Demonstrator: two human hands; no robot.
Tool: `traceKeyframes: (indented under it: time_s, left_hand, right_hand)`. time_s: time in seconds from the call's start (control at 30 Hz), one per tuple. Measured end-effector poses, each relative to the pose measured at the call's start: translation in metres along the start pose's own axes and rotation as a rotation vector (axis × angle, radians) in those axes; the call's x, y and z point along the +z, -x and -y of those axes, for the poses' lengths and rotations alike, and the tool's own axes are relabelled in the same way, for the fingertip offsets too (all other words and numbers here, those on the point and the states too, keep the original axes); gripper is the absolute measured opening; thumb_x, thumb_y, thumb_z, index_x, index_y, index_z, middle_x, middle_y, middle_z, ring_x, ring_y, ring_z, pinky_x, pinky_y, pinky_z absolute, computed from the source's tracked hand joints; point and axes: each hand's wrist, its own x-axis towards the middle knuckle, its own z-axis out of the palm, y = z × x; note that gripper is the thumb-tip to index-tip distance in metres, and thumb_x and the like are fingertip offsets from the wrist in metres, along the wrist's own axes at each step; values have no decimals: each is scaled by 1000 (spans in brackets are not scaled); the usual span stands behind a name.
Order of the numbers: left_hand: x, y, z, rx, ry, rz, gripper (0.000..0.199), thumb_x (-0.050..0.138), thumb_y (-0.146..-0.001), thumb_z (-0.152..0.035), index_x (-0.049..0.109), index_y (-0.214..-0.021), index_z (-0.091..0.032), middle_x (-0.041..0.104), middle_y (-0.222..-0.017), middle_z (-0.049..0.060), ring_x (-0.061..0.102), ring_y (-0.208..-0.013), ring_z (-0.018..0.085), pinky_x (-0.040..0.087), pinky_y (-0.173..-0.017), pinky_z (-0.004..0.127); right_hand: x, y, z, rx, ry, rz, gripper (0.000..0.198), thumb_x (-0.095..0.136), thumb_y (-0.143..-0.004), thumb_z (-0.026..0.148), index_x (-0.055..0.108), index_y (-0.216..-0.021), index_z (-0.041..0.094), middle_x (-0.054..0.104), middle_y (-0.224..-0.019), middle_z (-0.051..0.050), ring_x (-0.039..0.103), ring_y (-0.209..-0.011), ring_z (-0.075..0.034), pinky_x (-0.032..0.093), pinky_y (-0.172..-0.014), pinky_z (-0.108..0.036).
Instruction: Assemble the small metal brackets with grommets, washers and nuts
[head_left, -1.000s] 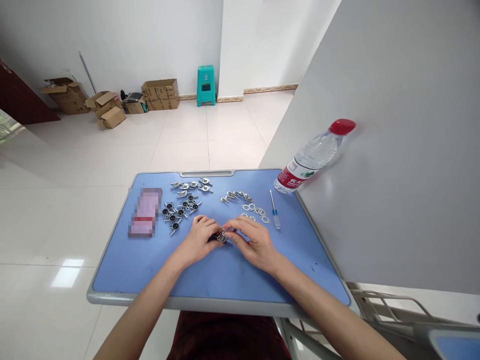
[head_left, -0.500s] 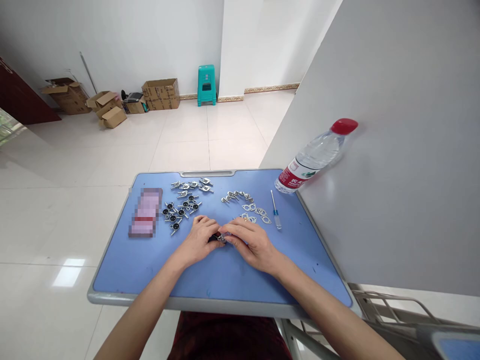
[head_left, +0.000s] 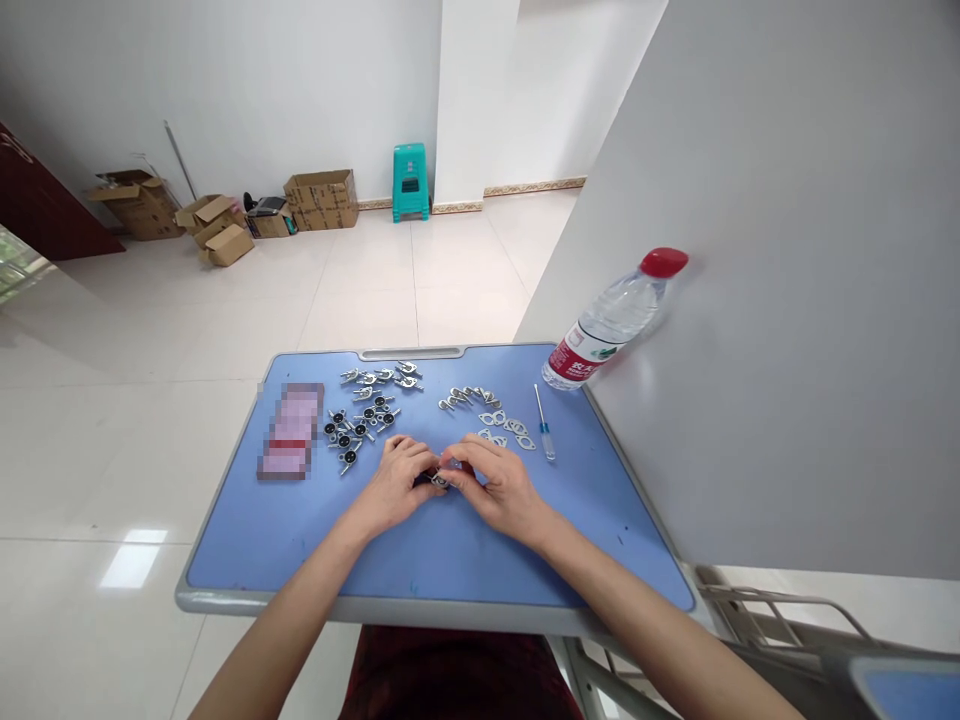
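Note:
My left hand (head_left: 403, 478) is closed around a small metal part (head_left: 439, 481) with a dark section, held just above the table. My right hand (head_left: 496, 486) meets it from the other side, thumb and forefinger pinched at the part; the fingers hide most of it. Beyond my left hand lie several metal pieces with black round centres (head_left: 361, 430), and behind them several silver bracket-like pieces (head_left: 385, 375). Flat oval metal plates with holes (head_left: 516, 427) lie beyond my right hand, near a row of small bent metal pieces (head_left: 469, 395). A screwdriver (head_left: 546, 430) with a clear blue handle rests to their right.
The blue table (head_left: 315, 560) has a raised grey edge. A water bottle (head_left: 604, 335) with a red cap stands at its far right, by a grey partition (head_left: 787, 300). A blurred-out pinkish object (head_left: 292, 432) lies left. Cardboard boxes (head_left: 322, 200) and a teal stool (head_left: 410, 183) are by the wall.
The view has shifted slightly. Both hands stay together at the small metal part, with the right fingers a little changed in position. The pieces on the table lie as before.

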Motion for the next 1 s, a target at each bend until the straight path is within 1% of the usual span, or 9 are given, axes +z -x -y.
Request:
traceKeyframes:
  time_s: [0.2,0.3,0.37,0.5,0.6,0.7,0.77,0.9,1.0]
  left_hand:
    - [0,0,-1,-10,-8,-6,6,61,-89,-26,60,-88,-20,61,-84,-1,55,-87,18,32,-99,39]
    - [0,1,-1,-16,-3,-4,6,62,-89,-26,61,-89,-20,62,-85,-1,55,-89,19,33,-98,39]
    - [1,0,-1,-20,3,-1,6,64,-88,-25,61,-88,-20,64,-88,0,56,-92,19,33,-99,39]
    - [2,0,1,-28,13,6,6,65,-87,-24,61,-88,-20,66,-96,2,57,-96,20,32,-99,40]
    - [1,-2,2,-25,20,20,6,66,-86,-23,61,-89,-20,67,-96,1,57,-96,20,33,-98,39]
    - [0,-4,3,-17,29,31,9,68,-84,-24,60,-85,-19,67,-94,1,58,-96,20,34,-96,37]
    - [-1,-6,4,-9,37,39,12,70,-82,-25,60,-85,-19,67,-96,1,58,-97,20,34,-96,36]
    - [-4,-9,4,6,54,56,16,75,-78,-25,60,-84,-19,68,-94,-1,59,-96,19,34,-95,35]
    - [-4,-8,5,3,59,51,15,74,-80,-25,60,-83,-20,68,-92,-1,59,-96,18,33,-98,36]
  right_hand:
    - [3,1,1,24,52,-44,9,53,-94,23,57,-86,19,59,-70,-1,52,-60,-13,43,-56,-24]
    - [2,0,-2,42,54,-51,9,53,-95,24,59,-89,20,63,-74,-2,58,-64,-15,47,-61,-26]
    - [2,0,-5,18,48,-47,10,51,-95,22,60,-99,21,67,-80,-4,62,-71,-16,50,-66,-27]
    - [4,1,-8,-79,95,-55,31,46,-96,17,55,-126,23,70,-85,-5,65,-72,-17,52,-66,-28]
    - [3,1,-6,-126,135,-33,40,45,-96,14,49,-135,23,71,-89,-6,64,-72,-17,52,-65,-29]
    - [0,0,-3,-124,106,27,48,43,-95,12,40,-141,23,70,-92,-7,63,-76,-19,52,-66,-31]
    - [-1,-1,-2,-114,70,49,49,42,-95,11,39,-142,24,69,-94,-7,63,-80,-19,53,-67,-31]
    - [-3,-1,-3,-63,22,41,44,42,-96,12,46,-138,25,67,-100,-8,63,-85,-19,54,-70,-31]
    - [-3,-2,-4,-34,-3,35,39,43,-96,13,51,-133,25,68,-94,-7,64,-82,-18,54,-71,-31]
